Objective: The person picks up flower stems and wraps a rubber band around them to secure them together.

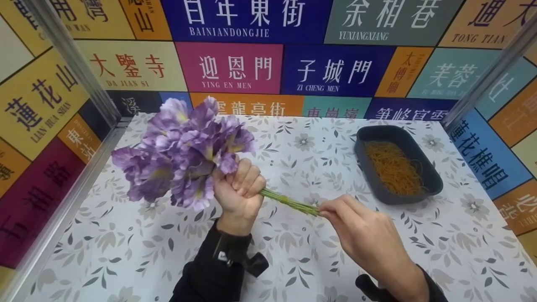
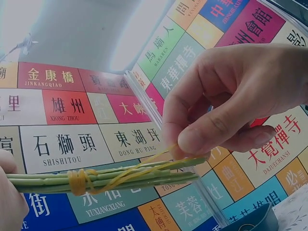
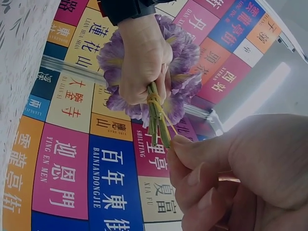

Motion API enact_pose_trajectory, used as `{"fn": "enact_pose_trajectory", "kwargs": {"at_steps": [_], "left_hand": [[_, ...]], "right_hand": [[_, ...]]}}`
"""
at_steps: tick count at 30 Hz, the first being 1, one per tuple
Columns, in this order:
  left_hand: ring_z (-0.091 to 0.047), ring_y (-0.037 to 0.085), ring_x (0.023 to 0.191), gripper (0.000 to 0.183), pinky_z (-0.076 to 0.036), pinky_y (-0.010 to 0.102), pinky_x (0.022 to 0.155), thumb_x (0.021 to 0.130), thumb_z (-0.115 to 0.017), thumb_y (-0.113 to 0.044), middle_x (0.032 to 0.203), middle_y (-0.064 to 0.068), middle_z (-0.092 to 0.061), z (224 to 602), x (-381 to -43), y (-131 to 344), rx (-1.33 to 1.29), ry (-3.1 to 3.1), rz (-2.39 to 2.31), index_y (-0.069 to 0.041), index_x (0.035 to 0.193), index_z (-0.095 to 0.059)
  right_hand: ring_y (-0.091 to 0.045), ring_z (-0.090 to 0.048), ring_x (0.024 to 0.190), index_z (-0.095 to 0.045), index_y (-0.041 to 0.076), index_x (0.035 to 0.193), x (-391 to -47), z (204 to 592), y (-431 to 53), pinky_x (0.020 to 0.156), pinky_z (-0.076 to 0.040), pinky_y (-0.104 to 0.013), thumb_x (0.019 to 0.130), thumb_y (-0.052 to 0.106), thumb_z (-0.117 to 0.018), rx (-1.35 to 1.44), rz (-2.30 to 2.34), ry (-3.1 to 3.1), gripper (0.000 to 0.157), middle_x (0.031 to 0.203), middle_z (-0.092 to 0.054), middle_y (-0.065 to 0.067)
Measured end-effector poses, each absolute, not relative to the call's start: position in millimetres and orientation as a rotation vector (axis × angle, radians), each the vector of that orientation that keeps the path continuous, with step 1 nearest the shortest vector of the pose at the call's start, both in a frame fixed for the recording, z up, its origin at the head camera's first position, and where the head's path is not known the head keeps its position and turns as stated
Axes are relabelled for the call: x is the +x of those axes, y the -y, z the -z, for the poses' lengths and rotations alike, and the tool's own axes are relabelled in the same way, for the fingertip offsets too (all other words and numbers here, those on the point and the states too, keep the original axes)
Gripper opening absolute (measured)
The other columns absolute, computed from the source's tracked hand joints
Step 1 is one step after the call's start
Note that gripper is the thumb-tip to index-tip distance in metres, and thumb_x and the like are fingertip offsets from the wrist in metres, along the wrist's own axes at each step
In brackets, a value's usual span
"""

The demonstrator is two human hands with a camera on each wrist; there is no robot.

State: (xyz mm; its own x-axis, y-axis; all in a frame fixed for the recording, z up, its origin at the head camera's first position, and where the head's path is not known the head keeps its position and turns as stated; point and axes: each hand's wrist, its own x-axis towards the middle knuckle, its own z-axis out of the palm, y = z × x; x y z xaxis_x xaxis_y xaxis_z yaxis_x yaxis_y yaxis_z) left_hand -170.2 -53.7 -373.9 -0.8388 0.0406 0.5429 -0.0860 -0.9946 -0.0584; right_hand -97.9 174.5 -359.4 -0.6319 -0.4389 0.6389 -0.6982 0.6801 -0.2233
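Note:
A bunch of purple artificial flowers (image 1: 184,155) is held up over the table, its green stems (image 1: 289,201) pointing right. Just below the blooms, my left hand (image 1: 239,193) grips the stems in a fist. A yellow rubber band (image 2: 77,182) is wound several times round the stems, and a loop of it stretches toward their cut ends. My right hand (image 1: 365,235) pinches that stretched loop between thumb and fingertips, right beside the stem ends, as the left wrist view shows. In the right wrist view the thumb (image 3: 192,149) lies against the band near the stem tips.
A dark grey plastic container (image 1: 432,184) holding a heap of yellow-brown rubber bands (image 1: 394,167) stands at the right of the table. The tabletop (image 1: 289,260) has a floral cover. Panels with printed signs (image 1: 228,67) enclose the back and sides.

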Motion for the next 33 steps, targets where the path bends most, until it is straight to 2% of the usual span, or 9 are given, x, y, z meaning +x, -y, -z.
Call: {"fn": "enact_pose_trajectory", "kwargs": {"at_steps": [4, 10, 22, 29, 33], "left_hand": [[-0.014, 0.005, 0.045, 0.04, -0.013, 0.015, 0.041, 0.089, -0.059, -0.014, 0.055, -0.007, -0.017, 374.5, -170.4, 53.3, 0.884, 0.121, -2.956, -0.017, 0.07, -0.023], [-0.016, 0.004, 0.045, 0.043, -0.013, 0.015, 0.041, 0.089, -0.059, -0.013, 0.054, -0.008, -0.018, 375.7, -172.0, 54.2, 0.894, 0.116, -2.963, -0.017, 0.068, -0.022], [-0.015, 0.005, 0.045, 0.042, -0.014, 0.016, 0.04, 0.088, -0.061, -0.015, 0.055, -0.008, -0.018, 373.5, -170.0, 57.2, 0.81, 0.136, -2.961, -0.017, 0.068, -0.025], [-0.014, 0.004, 0.045, 0.044, -0.013, 0.015, 0.04, 0.089, -0.061, -0.016, 0.054, -0.008, -0.018, 373.4, -171.0, 57.5, 0.789, 0.101, -2.998, -0.017, 0.067, -0.023], [-0.016, 0.004, 0.045, 0.045, -0.013, 0.014, 0.04, 0.089, -0.06, -0.016, 0.055, -0.008, -0.019, 375.2, -171.9, 55.0, 0.791, 0.097, -2.965, -0.018, 0.067, -0.021]], "right_hand": [[0.0, -0.058, 0.062, -0.073, 0.015, 0.101, -98.0, 359.0, -175.8, 0.05, -0.048, -0.02, 0.092, 0.012, -0.071, 0.881, -0.585, 2.325, 0.01, 0.091, -0.067, 0.01], [0.0, -0.054, 0.059, -0.072, 0.017, 0.101, -98.0, 357.8, -177.9, 0.045, -0.042, -0.019, 0.089, 0.009, -0.075, 0.907, -0.534, 2.332, 0.015, 0.092, -0.066, 0.012], [0.0, -0.053, 0.063, -0.069, 0.017, 0.104, -101.1, 354.3, -183.6, 0.052, -0.046, -0.018, 0.091, 0.007, -0.073, 0.951, -0.533, 2.377, 0.017, 0.096, -0.066, 0.013], [-0.002, -0.053, 0.061, -0.068, 0.018, 0.1, -100.6, 352.2, -179.9, 0.047, -0.044, -0.019, 0.091, 0.009, -0.07, 0.989, -0.545, 2.316, 0.013, 0.095, -0.066, 0.011], [-0.004, -0.053, 0.06, -0.069, 0.017, 0.099, -101.6, 350.6, -177.3, 0.045, -0.043, -0.021, 0.096, 0.013, -0.063, 0.991, -0.552, 2.278, 0.007, 0.095, -0.064, 0.01]]}}
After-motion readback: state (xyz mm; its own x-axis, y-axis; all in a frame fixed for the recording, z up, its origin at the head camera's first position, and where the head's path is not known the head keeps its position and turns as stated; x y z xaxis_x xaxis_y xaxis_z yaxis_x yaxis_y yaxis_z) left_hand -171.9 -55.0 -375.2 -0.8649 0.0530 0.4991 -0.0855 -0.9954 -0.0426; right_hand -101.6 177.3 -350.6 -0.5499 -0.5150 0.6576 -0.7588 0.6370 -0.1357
